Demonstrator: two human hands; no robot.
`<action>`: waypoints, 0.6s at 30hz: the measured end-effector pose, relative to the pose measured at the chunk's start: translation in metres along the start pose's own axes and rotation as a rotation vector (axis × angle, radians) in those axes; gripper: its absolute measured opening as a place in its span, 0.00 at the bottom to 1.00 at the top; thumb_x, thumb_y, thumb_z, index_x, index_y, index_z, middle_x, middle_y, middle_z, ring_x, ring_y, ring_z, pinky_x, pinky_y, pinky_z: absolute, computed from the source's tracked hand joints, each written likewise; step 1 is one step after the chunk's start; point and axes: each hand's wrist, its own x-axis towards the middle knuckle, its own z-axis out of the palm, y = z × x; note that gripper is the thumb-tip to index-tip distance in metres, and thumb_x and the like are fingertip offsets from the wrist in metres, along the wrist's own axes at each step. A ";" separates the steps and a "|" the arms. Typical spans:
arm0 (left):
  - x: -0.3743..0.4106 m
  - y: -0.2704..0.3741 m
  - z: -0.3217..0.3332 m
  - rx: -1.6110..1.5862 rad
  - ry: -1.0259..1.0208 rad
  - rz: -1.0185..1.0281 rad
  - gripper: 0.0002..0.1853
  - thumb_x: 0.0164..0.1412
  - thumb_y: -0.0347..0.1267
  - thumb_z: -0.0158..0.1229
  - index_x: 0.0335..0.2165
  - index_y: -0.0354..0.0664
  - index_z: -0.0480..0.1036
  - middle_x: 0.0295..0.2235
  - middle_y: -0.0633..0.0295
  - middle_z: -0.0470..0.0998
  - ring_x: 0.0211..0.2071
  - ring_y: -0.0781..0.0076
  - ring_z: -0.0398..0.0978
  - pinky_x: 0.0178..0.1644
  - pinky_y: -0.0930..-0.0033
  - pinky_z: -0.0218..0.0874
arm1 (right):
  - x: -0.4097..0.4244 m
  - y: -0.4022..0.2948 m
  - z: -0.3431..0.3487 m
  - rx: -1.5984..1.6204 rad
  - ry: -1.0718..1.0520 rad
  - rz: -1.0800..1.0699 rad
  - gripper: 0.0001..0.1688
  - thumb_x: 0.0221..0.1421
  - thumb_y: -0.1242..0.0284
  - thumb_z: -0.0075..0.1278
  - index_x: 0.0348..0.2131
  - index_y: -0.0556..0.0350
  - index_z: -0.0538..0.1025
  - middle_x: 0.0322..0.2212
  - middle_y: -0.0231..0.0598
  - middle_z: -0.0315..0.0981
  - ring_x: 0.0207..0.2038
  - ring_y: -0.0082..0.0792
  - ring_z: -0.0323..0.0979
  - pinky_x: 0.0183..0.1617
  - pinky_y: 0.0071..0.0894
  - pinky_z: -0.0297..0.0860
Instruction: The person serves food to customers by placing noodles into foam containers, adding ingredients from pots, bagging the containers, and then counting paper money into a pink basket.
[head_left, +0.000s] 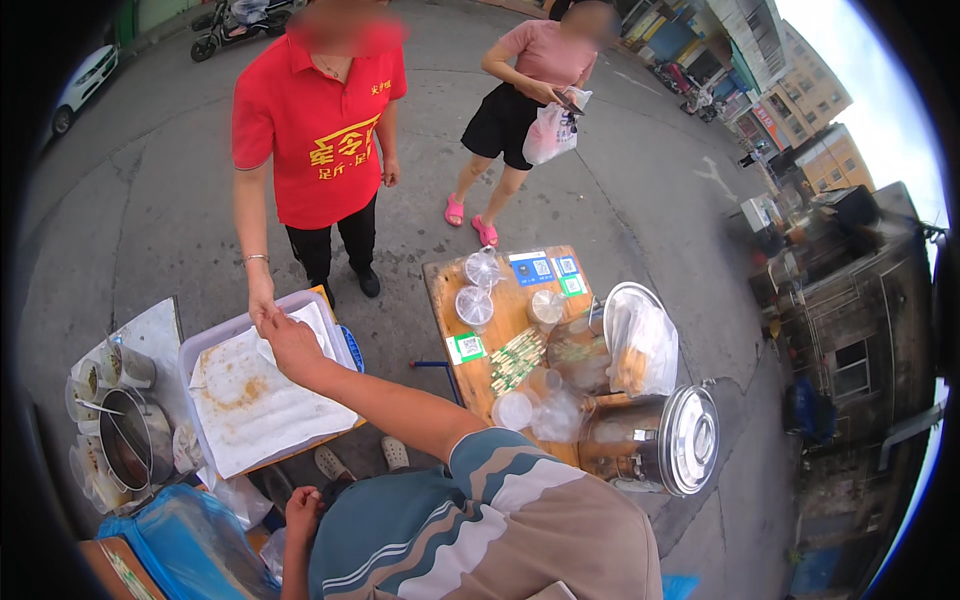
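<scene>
My right hand (291, 348) reaches out over a pale plastic tray (196, 346) lined with a white cloth (300, 416) that has brownish stains. Its fingertips meet the fingers of another person's hand (262, 297). Whether a small item lies between them cannot be made out. Something white and rounded (265, 349) shows just beside my hand, partly covered by it. Close to my waist, my left hand (303, 511) hangs with its fingers curled and nothing visible in it.
At left stand a metal pot (135, 439) and several plastic tubs (135, 367). A wooden table (450, 281) holds lidded cups (475, 306), wrapped chopsticks (519, 360), printed code cards and lidded steel containers (688, 441). Two people (322, 127) (544, 60) stand beyond. Blue plastic (187, 544) lies lower left.
</scene>
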 end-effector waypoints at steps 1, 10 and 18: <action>-0.002 0.004 0.007 0.010 -0.012 -0.014 0.09 0.65 0.32 0.57 0.40 0.38 0.74 0.29 0.67 0.76 0.28 0.79 0.72 0.35 0.75 0.67 | -0.013 0.000 -0.011 0.044 0.017 0.006 0.21 0.46 0.83 0.50 0.44 0.63 0.73 0.37 0.52 0.71 0.39 0.48 0.74 0.38 0.47 0.70; -0.008 -0.033 0.047 0.212 -0.041 0.112 0.08 0.65 0.31 0.58 0.38 0.38 0.75 0.28 0.68 0.76 0.28 0.83 0.70 0.35 0.77 0.62 | -0.186 0.042 -0.015 0.099 -0.579 0.075 0.28 0.49 0.75 0.57 0.50 0.61 0.71 0.50 0.55 0.66 0.58 0.58 0.62 0.60 0.52 0.62; -0.007 -0.022 0.077 0.353 -0.069 0.147 0.10 0.63 0.33 0.60 0.38 0.37 0.77 0.29 0.64 0.79 0.32 0.77 0.75 0.42 0.72 0.66 | -0.235 0.068 0.026 -0.145 -0.526 -0.112 0.30 0.57 0.67 0.49 0.57 0.60 0.71 0.62 0.63 0.57 0.68 0.65 0.48 0.69 0.61 0.49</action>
